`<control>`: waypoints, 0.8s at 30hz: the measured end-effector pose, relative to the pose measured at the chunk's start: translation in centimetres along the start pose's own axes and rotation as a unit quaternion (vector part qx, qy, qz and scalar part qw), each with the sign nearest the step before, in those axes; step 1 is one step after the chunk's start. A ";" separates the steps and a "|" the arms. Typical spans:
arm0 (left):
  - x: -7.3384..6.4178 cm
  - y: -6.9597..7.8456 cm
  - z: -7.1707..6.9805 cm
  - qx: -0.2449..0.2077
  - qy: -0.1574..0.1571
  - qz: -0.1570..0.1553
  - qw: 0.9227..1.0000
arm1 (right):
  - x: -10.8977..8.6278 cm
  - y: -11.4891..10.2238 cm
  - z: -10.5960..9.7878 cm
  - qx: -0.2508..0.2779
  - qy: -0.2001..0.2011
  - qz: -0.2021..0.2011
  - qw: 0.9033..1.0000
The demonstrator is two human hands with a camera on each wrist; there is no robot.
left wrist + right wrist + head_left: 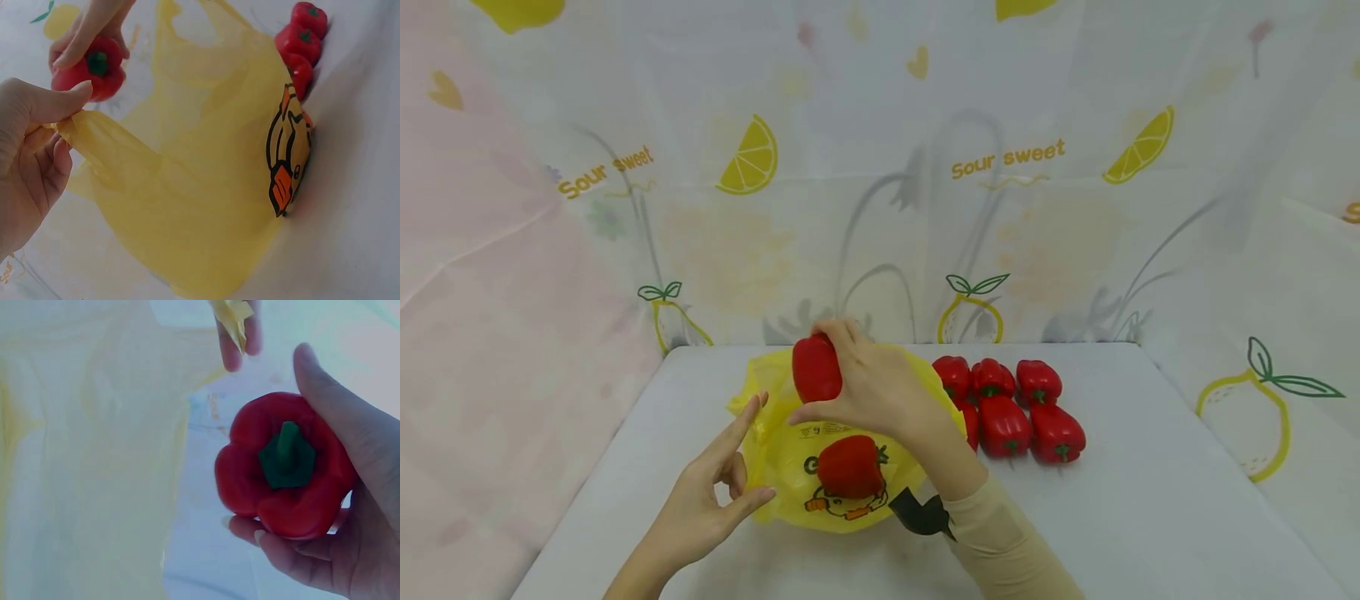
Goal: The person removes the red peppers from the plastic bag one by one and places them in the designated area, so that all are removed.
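Observation:
A yellow plastic bag with a printed cartoon stands on the table, its mouth spread. My left hand pinches the bag's edge between thumb and fingers; the left wrist view shows the gathered plastic at the thumb tip. Over the bag's far side my right hand grips a red bell pepper, thumb on one side and fingers curled round the other. Its green stem faces the right wrist camera. Another red bell pepper lies inside the bag, above the printed figure.
Several red bell peppers sit grouped on the white table, right of the bag, which partly hides one. A cloth backdrop printed with lemons rises behind the table. A black strap sits at my right wrist.

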State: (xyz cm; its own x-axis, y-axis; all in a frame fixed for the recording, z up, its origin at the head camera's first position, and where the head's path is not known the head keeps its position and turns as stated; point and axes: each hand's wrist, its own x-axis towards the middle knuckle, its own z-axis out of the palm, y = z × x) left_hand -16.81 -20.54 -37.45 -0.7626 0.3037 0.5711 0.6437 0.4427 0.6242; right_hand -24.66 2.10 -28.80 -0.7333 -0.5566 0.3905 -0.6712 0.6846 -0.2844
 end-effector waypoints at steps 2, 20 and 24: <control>0.0 0.0 0.0 0.001 -0.001 -0.005 1.000 | -0.2 0.2 -0.3 -0.005 0.026 -0.010 1.000; 0.1 0.0 0.3 -0.007 0.002 0.007 1.000 | -1.5 1.8 -2.7 0.070 0.127 0.005 0.989; 0.2 0.0 0.3 -0.008 0.002 0.006 1.000 | -1.9 2.2 -3.1 0.085 0.130 0.017 0.988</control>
State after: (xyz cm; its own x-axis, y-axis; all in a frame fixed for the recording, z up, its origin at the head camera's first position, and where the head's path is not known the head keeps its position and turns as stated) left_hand -16.97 -20.25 -37.56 -0.7543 0.3058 0.5810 0.6542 0.4251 0.6256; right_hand -24.41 6.06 -27.45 -0.7173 -0.3798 0.5841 -0.6718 0.5995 -0.4352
